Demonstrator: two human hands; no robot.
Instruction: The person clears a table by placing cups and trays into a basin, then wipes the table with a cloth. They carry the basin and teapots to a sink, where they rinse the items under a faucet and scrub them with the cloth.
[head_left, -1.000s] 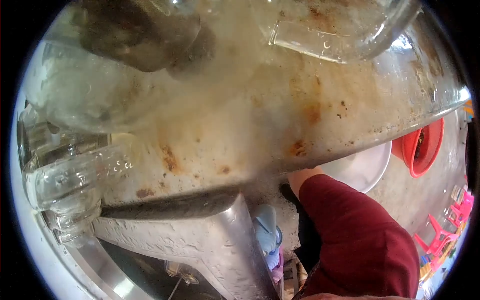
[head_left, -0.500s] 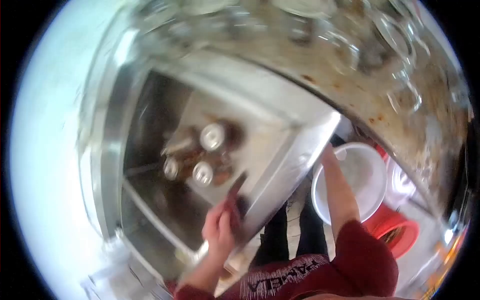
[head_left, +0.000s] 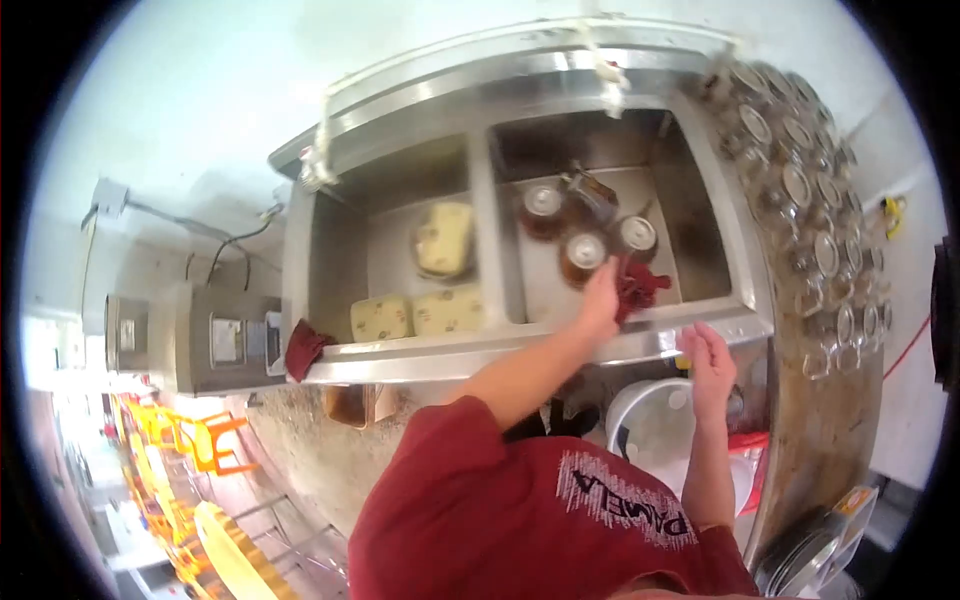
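Grip closed, the left hand clamps a bunched dark red cloth over the front of the right basin, beside the brown jars. These stand grouped with pale round tops facing up, next to what seems to be a clear glass piece, though blur hides its shape. The right hand holds nothing, its fingers loosely extended near the sink's front rim, above a white bucket. In the left basin lie pale patterned blocks; a second red cloth drapes over the front left corner. To the right, glass mugs crowd the stained worktop.
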